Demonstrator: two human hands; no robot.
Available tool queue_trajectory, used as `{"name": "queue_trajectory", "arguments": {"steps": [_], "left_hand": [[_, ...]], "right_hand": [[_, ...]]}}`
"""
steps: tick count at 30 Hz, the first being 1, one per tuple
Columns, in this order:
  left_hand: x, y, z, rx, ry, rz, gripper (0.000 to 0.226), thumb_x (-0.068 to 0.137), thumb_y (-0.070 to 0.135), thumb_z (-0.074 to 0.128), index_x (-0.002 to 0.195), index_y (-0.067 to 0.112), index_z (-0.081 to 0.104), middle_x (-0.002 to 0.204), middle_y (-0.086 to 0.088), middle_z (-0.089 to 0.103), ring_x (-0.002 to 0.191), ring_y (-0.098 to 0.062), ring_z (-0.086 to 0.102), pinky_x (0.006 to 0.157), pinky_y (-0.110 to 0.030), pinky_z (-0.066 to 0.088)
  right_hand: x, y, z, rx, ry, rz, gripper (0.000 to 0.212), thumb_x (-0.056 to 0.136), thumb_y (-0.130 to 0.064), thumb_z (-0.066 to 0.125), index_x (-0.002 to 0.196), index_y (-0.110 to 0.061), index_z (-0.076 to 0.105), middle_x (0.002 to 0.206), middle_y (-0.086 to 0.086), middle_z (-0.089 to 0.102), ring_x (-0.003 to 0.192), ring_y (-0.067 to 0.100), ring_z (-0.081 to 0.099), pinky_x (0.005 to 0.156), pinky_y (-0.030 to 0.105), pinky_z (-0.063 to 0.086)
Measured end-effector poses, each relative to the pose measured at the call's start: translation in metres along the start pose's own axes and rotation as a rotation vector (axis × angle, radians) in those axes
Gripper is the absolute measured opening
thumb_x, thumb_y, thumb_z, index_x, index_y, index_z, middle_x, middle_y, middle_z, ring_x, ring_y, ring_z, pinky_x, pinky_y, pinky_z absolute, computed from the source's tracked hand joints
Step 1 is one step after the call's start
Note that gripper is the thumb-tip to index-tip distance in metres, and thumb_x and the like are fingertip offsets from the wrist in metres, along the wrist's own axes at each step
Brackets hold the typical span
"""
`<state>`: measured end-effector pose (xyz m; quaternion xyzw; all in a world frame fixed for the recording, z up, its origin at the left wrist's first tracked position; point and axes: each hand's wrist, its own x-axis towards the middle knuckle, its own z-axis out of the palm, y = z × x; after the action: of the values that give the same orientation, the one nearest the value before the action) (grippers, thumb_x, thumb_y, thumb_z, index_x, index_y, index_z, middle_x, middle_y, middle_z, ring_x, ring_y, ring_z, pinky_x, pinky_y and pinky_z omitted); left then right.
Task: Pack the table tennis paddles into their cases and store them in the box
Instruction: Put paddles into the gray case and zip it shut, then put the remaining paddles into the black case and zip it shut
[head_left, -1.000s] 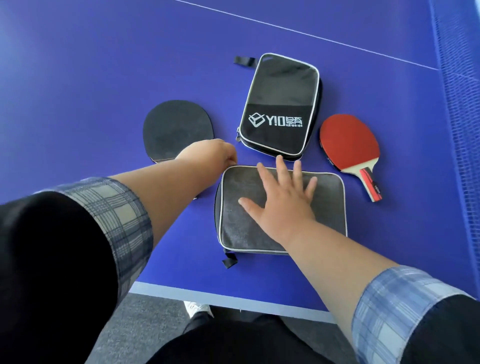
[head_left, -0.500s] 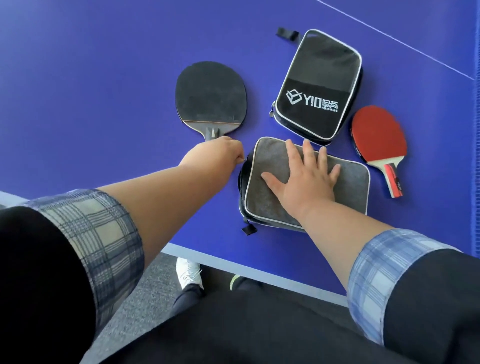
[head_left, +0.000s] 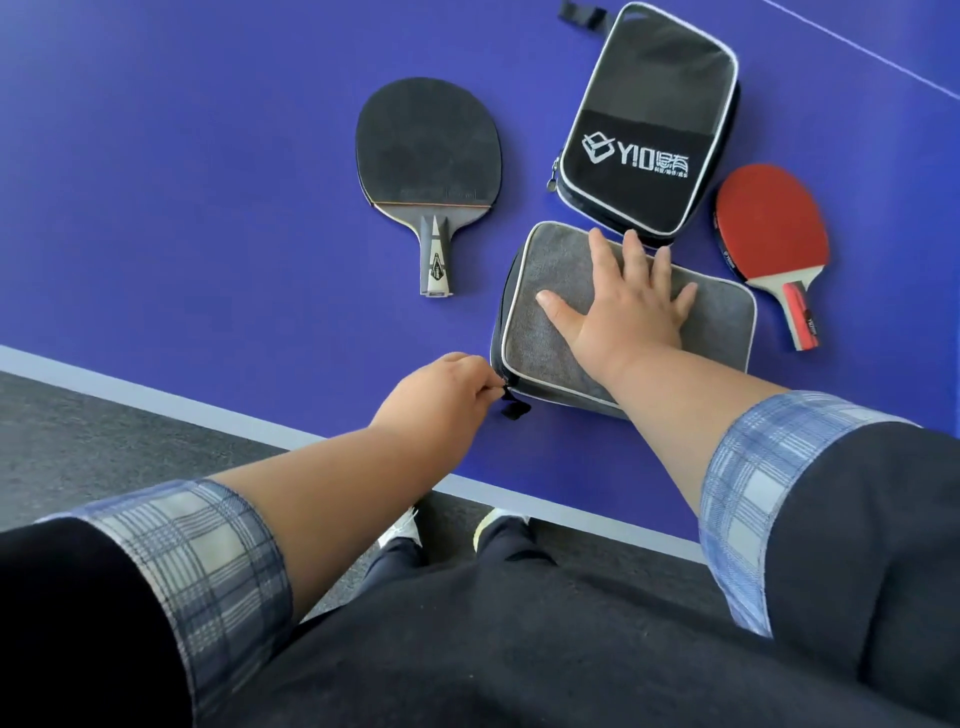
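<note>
Head view: left hand (head_left: 441, 395) pinches zipper pull (head_left: 500, 385) at grey case (head_left: 550, 291) near-left corner; right hand (head_left: 623, 306) flat, open, pinning it.

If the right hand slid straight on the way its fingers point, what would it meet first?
Probably the black case: the right hand lies flat on the grey case, its fingertips almost at the black case's near edge.

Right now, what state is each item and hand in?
grey case: flat, left side unzipped
black case: flat, zipped shut
black paddle: loose on table
red paddle: loose on table
left hand: pinching the grey case's zipper pull
right hand: open, pressing grey case
</note>
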<state>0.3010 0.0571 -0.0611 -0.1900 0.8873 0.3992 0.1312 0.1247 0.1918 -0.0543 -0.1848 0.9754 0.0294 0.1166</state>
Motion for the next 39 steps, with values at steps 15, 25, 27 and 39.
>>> {"name": "queue_trajectory", "arguments": {"steps": [15, 25, 27, 39], "left_hand": [[0.042, 0.061, -0.03, -0.18, -0.142, -0.35, 0.059, 0.092, 0.045, 0.057, 0.143, 0.023, 0.037, 0.135, -0.004, 0.053, 0.084, -0.023, 0.059, 0.056, -0.029, 0.046], [0.041, 0.123, -0.018, -0.166, -0.154, -0.231, 0.028, 0.082, 0.014, 0.055, 0.108, 0.024, 0.056, 0.095, -0.006, 0.065, 0.063, -0.022, 0.056, 0.047, -0.025, 0.042], [0.046, 0.152, -0.015, -0.153, -0.164, -0.165, 0.03, 0.08, 0.011, 0.049, 0.105, 0.024, 0.057, 0.093, -0.008, 0.065, 0.058, -0.021, 0.052, 0.041, -0.022, 0.039], [0.159, 0.378, 0.1, 0.319, -0.209, 0.275, 0.049, 0.073, 0.011, 0.041, 0.115, 0.029, 0.06, 0.105, -0.005, 0.064, 0.095, -0.035, 0.058, 0.077, -0.038, 0.052]], "right_hand": [[-0.06, 0.108, -0.037, 0.868, -0.226, 0.766, 0.068, 0.088, -0.049, 0.061, 0.144, -0.017, 0.041, 0.144, 0.006, 0.051, 0.125, 0.03, 0.052, 0.102, 0.045, 0.045], [-0.109, 0.143, -0.061, 1.171, -0.008, 0.815, 0.04, 0.08, -0.03, 0.071, 0.116, -0.022, 0.056, 0.114, 0.0, 0.063, 0.094, 0.021, 0.065, 0.08, 0.039, 0.057], [-0.124, 0.161, -0.068, 1.264, 0.062, 0.862, 0.041, 0.081, -0.029, 0.071, 0.115, -0.025, 0.049, 0.105, -0.004, 0.063, 0.085, 0.012, 0.061, 0.062, 0.03, 0.05], [-0.151, 0.278, -0.034, 1.694, 0.209, 1.408, 0.057, 0.08, -0.023, 0.08, 0.122, -0.013, 0.042, 0.095, 0.006, 0.058, 0.081, 0.02, 0.055, 0.064, 0.033, 0.042]]}}
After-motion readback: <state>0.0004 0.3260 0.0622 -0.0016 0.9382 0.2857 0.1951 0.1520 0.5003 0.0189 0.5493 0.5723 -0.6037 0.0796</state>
